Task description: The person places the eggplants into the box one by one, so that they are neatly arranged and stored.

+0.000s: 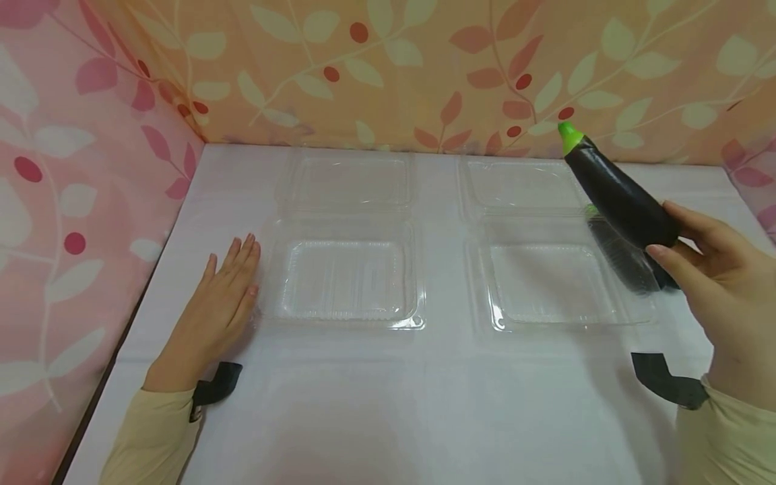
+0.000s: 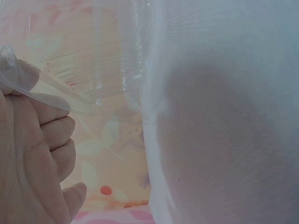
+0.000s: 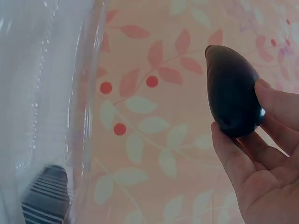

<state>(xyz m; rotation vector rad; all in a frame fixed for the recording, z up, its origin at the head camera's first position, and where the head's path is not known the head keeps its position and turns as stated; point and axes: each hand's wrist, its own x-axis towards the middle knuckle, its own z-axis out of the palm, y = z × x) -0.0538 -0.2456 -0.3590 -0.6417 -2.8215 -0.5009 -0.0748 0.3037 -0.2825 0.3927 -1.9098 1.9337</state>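
**poster1:** Clear plastic everywhere lol. Two open clamshell boxes lie on the white tabletop (image 1: 376, 404), the left box (image 1: 344, 279) at about 10 o'clock from the middle and the right box (image 1: 554, 286) at about 2 o'clock. Both trays look bare, lids folded back toward the leafy wall. The eggplant (image 1: 621, 202) isn't in either one yet; it's up in the air at 3 o'clock, over the right box's outer edge, green cap pointing to 11.

**poster2:** So basically nothing packed so far, I'd guess. Who's got what?

**poster1:** Right hand (image 1: 721, 296) grips the eggplant's fat end, fingers (image 3: 243, 158) and thumb curled round it. Left hand (image 1: 212, 310) lies flat, straight fingers against the left box's near-left rim, holding nothing.

**poster2:** Room to move?

**poster1:** Decent. Wide bare strip between the boxes and a big open patch at 6 o'clock. Tight spots: patterned walls close behind the lids at 12 and along 9, plus the tabletop's left edge just outside the left wrist.
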